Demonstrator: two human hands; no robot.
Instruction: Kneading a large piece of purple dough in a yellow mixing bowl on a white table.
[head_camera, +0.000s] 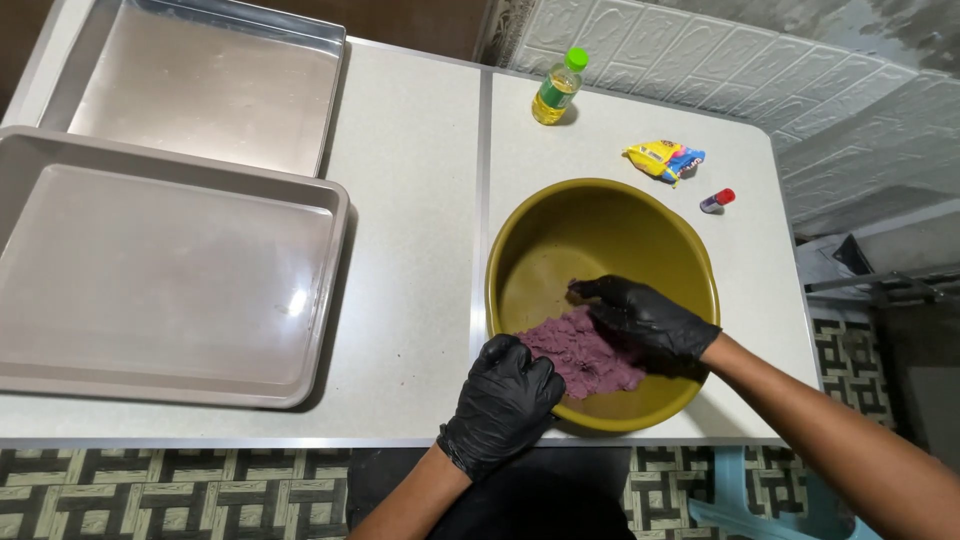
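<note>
A round olive-yellow basin (560, 235) stands on the white table near its front edge. A lump of purple dough (582, 352) lies in the near part of the basin. My right hand (648, 320), in a black glove, presses flat on the far side of the dough, fingers pointing left. My left hand (503, 400), also gloved in black, is curled over the basin's near-left rim, touching the dough's edge.
Two shallow metal baking trays (170, 280) (210, 85) sit on the left half of the table. A small bottle of yellow oil with a green cap (557, 90), a yellow snack packet (664, 159) and a small red-capped vial (716, 199) lie beyond the basin. A patterned floor shows below.
</note>
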